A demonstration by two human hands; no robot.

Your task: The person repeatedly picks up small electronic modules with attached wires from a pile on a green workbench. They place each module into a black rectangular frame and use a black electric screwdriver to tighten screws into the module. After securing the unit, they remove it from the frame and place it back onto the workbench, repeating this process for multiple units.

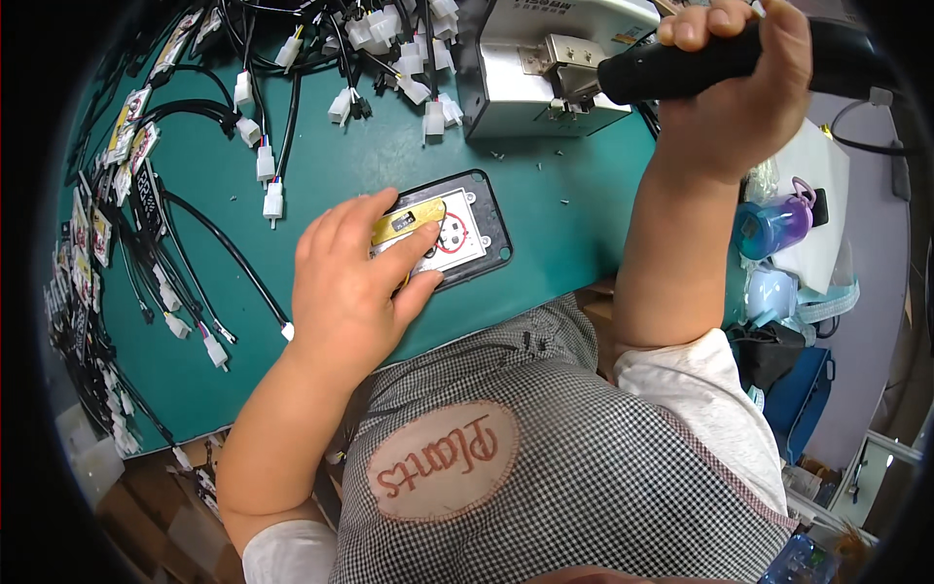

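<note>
On the green mat lies a black rectangular plastic case (499,229) with a white circuit board (468,237) in it. Over the board's left part sits a small yellow strip (420,216) with a dark window. My left hand (345,268) grips the case from the left, its fingertips pressing on the strip and its thumb at the near edge. Up at the right, my right hand (739,107) is wrapped round a black electric screwdriver (686,70). The tool's nose reaches left to the metal outlet of a white screw feeder (511,92); the bit's tip is hard to make out.
Bundles of black cables with white connectors (273,200) crowd the mat's far side and left edge. Several loose screws (564,201) lie near the feeder. A blue-purple bottle (778,224) and a blue case (806,404) are off to the right.
</note>
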